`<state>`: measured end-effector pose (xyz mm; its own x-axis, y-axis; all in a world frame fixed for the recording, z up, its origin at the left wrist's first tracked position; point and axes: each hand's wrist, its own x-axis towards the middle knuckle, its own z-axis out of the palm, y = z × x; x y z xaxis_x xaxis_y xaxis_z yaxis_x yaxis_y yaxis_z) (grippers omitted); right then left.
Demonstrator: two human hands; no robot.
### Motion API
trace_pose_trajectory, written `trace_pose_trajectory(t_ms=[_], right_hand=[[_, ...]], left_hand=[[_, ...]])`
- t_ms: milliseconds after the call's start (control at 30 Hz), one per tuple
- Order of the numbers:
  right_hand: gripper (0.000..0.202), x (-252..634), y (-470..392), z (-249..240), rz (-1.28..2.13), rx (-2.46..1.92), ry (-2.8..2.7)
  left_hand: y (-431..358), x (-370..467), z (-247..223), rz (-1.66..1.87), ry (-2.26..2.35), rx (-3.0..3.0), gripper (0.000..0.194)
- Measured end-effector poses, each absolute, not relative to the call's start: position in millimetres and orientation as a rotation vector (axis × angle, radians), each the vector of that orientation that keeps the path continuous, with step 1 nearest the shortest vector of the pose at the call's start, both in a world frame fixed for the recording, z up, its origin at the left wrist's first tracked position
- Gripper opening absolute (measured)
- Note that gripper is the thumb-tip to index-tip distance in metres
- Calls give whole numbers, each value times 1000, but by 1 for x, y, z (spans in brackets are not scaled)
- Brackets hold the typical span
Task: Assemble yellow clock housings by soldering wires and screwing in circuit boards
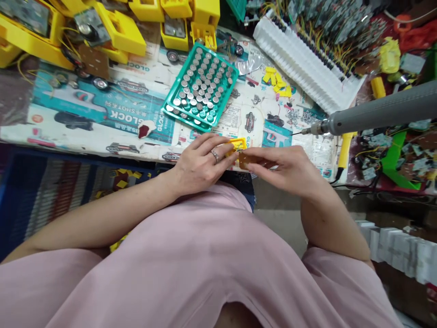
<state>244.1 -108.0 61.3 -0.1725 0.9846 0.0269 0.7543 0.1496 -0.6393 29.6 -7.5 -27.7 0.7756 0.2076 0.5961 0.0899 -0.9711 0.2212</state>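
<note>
Casing (239, 143), small and yellow, sits at the front edge of the table (312, 152), just in front of our body. Our left hand (206, 161) has its fingers curled over the casing, with its grip closed around it; our right hand (285, 168) pinches a brown board (246, 160) between thumb and fingers. We see the board at the near end of the casing, not lying flush inside it, so we judge the two to be unfastened and the work on this piece only partway along. Whether any wire joins them we cannot tell, as our fingers hide much of both.

Printed sheets cover the table. Beyond our hands stands a teal tray (227, 99) with rows of silver discs (201, 86); right of it lie yellow bits (277, 83) and a white rack (290, 57). We have a grey driver (375, 108) reaching in from the right, its thin tip well apart from the casing. Yellow boxes (131, 34) crowd the far left, and loose circuit boards (327, 29) fill the far right. Below the table, we see a blue crate (12, 200) to our left and white stacks (403, 253) to our right.
</note>
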Motion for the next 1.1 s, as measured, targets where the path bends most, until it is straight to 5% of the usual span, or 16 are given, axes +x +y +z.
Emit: trace_pose_trajectory(t_ms=[133,267,467,1100], right_hand=[[53,262,-96,67,1249,-1543,-1934],[24,267,-82,58,986,-1612,-1971],[26,262,-65,44,620,-1598,-2082],[29,260,-62,41,746,-1621,-2072]], left_hand=[[-7,30,-31,1056,198,2775,32],[-6,32,-32,1117,204,2828,28],[-6,31,-32,1046,214,2771,26],[-4,30,-32,1068,239,2853,17]])
